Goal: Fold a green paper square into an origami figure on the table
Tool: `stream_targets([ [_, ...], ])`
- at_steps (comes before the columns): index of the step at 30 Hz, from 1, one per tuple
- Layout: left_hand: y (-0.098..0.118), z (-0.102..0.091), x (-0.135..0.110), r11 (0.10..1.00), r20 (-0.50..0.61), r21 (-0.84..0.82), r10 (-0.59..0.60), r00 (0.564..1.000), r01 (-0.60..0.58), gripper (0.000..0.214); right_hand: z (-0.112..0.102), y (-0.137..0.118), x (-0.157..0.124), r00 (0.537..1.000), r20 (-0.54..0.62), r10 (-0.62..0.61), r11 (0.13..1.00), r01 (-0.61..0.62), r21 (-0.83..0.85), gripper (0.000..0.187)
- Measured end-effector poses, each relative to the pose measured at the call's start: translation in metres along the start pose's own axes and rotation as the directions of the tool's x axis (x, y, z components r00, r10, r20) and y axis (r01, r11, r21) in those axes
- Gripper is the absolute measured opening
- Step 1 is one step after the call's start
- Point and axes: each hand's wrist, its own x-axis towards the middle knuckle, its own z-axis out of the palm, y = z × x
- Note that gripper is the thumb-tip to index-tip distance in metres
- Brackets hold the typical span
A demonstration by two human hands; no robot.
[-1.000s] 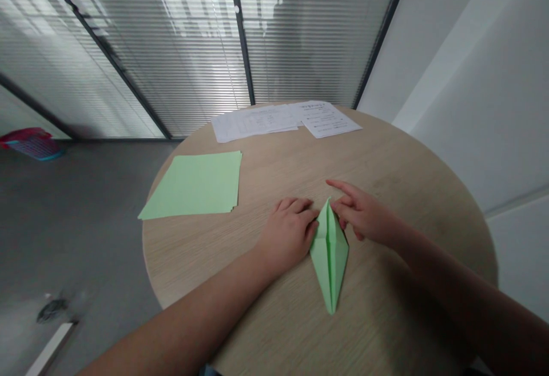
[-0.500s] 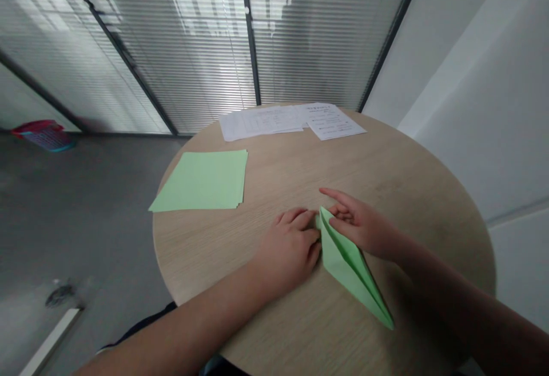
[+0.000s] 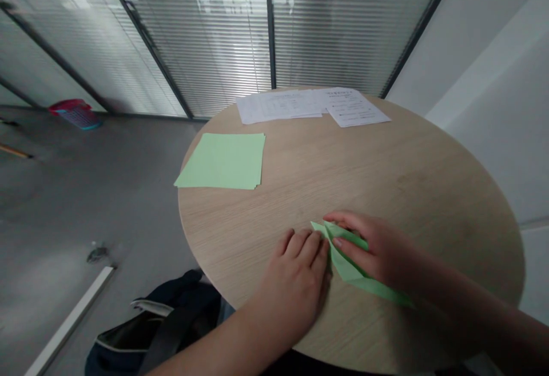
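A folded sheet of green paper [image 3: 352,274] lies slantwise on the table in front of me, its narrow tip towards the lower right. My right hand [image 3: 377,247] pinches its upper flap, thumb on the near side and fingers on the far side. Flat against the paper's left edge rests my left hand [image 3: 300,276], palm down, with its fingers stretched out and its thumb mostly hidden. Under my right hand and wrist, part of the paper is out of sight.
A stack of green paper sheets [image 3: 223,162] lies at the table's left. Printed white sheets [image 3: 283,106] overlap along the far edge of the round wooden table [image 3: 429,182]. A dark bag [image 3: 171,319] is below left, and a red and blue basket [image 3: 79,114] stands on the floor.
My right hand has closed on the paper's upper flap, and the fold has shifted and opened near the top. My left fingers have straightened. The view has tilted down and left.
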Motion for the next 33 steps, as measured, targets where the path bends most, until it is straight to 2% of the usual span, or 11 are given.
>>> stream_targets([
  [6,-0.004,-0.008,-0.002,0.997,0.058,-0.076,-0.009,0.998,0.014,0.046,0.003,0.001,0.014,0.999,0.012,0.045,0.996,-0.044,-0.073,0.026],
  [15,-0.004,-0.01,-0.003,0.99,0.074,-0.133,-0.028,0.997,0.037,0.049,0.007,-0.001,0.013,0.999,-0.041,0.025,0.976,-0.033,-0.215,0.035],
  [20,-0.01,-0.014,-0.001,0.992,0.101,-0.123,0.01,0.995,0.003,0.05,0.005,-0.012,0.012,0.998,-0.057,0.028,0.958,-0.043,-0.283,0.036],
  [30,-0.015,-0.018,-0.001,0.99,0.108,-0.135,0.053,0.993,-0.038,0.045,0.002,-0.015,0.014,0.999,-0.023,0.028,0.961,-0.034,-0.274,0.037],
  [33,-0.02,-0.022,-0.003,0.984,0.116,-0.153,0.11,0.987,-0.092,0.047,0.002,-0.015,0.014,1.0,-0.022,0.021,0.963,-0.026,-0.268,0.037],
])
